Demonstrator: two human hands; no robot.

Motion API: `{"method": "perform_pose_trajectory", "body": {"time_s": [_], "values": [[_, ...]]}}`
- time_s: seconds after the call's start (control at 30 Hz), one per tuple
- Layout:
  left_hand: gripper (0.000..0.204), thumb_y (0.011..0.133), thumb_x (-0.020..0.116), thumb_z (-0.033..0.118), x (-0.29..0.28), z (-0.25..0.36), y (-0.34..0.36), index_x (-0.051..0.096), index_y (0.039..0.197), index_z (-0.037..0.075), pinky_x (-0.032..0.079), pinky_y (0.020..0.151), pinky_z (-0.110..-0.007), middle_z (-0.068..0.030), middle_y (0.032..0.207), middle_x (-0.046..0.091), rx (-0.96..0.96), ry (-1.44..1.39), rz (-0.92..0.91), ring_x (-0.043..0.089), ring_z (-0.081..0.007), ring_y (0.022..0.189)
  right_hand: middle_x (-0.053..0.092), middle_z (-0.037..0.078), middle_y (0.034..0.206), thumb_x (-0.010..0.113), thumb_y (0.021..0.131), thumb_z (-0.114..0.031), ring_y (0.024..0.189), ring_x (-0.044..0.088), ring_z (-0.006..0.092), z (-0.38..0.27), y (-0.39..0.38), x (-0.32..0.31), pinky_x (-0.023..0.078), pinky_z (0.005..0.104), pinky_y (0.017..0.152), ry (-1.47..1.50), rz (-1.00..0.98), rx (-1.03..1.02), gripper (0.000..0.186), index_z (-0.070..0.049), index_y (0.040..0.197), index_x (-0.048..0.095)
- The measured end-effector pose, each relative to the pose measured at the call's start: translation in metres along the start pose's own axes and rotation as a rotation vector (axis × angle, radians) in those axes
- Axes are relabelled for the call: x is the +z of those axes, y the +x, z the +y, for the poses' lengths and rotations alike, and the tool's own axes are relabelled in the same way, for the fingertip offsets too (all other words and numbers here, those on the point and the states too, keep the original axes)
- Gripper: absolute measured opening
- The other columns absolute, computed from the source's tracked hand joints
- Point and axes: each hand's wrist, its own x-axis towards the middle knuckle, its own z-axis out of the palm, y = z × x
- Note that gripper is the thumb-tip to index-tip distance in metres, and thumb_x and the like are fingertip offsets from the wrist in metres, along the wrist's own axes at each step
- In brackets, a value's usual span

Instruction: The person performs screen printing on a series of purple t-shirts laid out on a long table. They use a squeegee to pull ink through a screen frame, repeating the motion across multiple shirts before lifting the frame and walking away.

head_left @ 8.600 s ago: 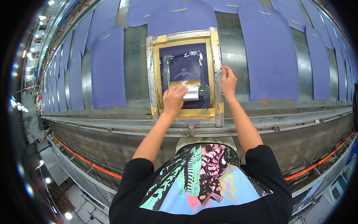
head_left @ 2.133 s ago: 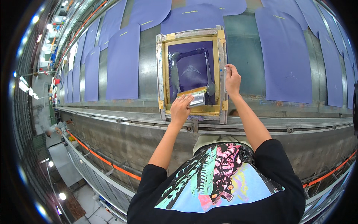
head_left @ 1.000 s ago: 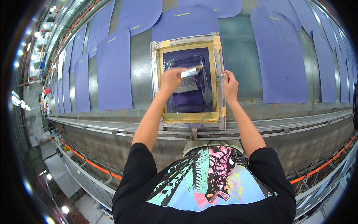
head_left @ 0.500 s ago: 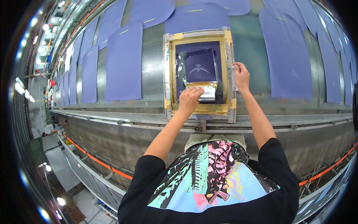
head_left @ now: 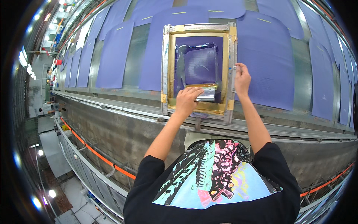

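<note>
A screen-printing frame point(head_left: 233, 48) with taped corners lies over the purple fabric pieces on the long table. Dark wet ink point(head_left: 203, 47) streaks its mesh in a band near the top, and a pale curved design shows faintly in the middle. My left hand point(head_left: 187, 100) is wrapped round the left end of a shiny metal squeegee point(head_left: 207, 93), which rests at the near end of the mesh. The fingers of my right hand point(head_left: 242, 79) are closed on the outer right side of the frame.
Purple fabric pieces point(head_left: 264, 63) with short yellow lines lie along the table on both sides. One piece at the right point(head_left: 321, 87) bears a small pale print. A metal rail point(head_left: 268, 132) runs along the near edge. An orange strip point(head_left: 99, 153) stretches behind me at left.
The frame has shifted left along the table, with both my hands on it and the squeegee. A fabric piece now shows just right of the frame. The squeegee stays at the mesh's near end.
</note>
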Motion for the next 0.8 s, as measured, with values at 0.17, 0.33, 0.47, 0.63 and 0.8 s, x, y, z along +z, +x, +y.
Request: {"method": "perform_pose_trajectory", "body": {"time_s": [0.17, 0.33, 0.47, 0.63, 0.8], "values": [[0.052, 0.07, 0.077, 0.003, 0.011, 0.029, -0.003, 0.076, 0.119, 0.02, 0.05, 0.095, -0.039, 0.0036, 0.126, 0.074, -0.021, 0.072, 0.022, 0.067, -0.0209, 0.117, 0.058, 0.013, 0.065, 0.058, 0.106, -0.018, 0.057, 0.052, 0.0241, 0.019, 0.004, -0.022, 0.043, 0.0411, 0.059, 0.085, 0.015, -0.051, 0.017, -0.006, 0.112, 0.07], [0.054, 0.069, 0.074, -0.002, 0.028, 0.067, -0.037, 0.077, 0.118, 0.019, 0.053, 0.094, -0.039, 0.0017, 0.125, 0.075, -0.014, 0.101, 0.048, 0.069, -0.0236, 0.117, 0.063, 0.019, 0.071, 0.057, 0.106, -0.017, 0.063, 0.06, 0.0342, 0.044, -0.011, -0.065, 0.046, 0.0449, 0.063, 0.036, -0.06, 0.001, 0.017, -0.006, 0.111, 0.069], [0.058, 0.068, 0.073, -0.004, 0.033, 0.005, -0.049, 0.076, 0.12, 0.02, 0.054, 0.096, -0.039, 0.0015, 0.126, 0.075, 0.059, 0.129, -0.006, 0.068, -0.0245, 0.119, 0.063, 0.021, 0.072, 0.057, 0.106, -0.019, 0.065, 0.063, 0.0355, 0.062, 0.007, -0.005, 0.047, 0.0461, 0.064, 0.017, -0.007, 0.023, 0.018, -0.006, 0.111, 0.069], [0.058, 0.071, 0.07, -0.006, 0.052, -0.011, -0.016, 0.076, 0.122, 0.022, 0.055, 0.092, -0.041, -0.0029, 0.116, 0.077, 0.121, 0.171, 0.034, 0.071, -0.0264, 0.11, 0.055, 0.012, 0.065, 0.058, 0.107, -0.024, 0.057, 0.052, 0.0195, 0.078, 0.002, -0.013, 0.043, 0.0388, 0.059, -0.02, 0.039, -0.026, 0.022, -0.007, 0.113, 0.07], [0.04, 0.081, 0.071, 0.006, -0.005, -0.019, 0.155, 0.081, 0.113, 0.027, 0.058, 0.081, -0.043, -0.0086, 0.094, 0.077, -0.275, 0.019, -0.274, 0.073, -0.0313, 0.087, 0.059, 0.012, 0.068, 0.058, 0.107, -0.024, 0.058, 0.053, 0.0187, 0.067, 0.01, -0.019, 0.044, 0.0374, 0.06, 0.011, 0.031, -0.009, 0.021, -0.008, 0.114, 0.071]]}}
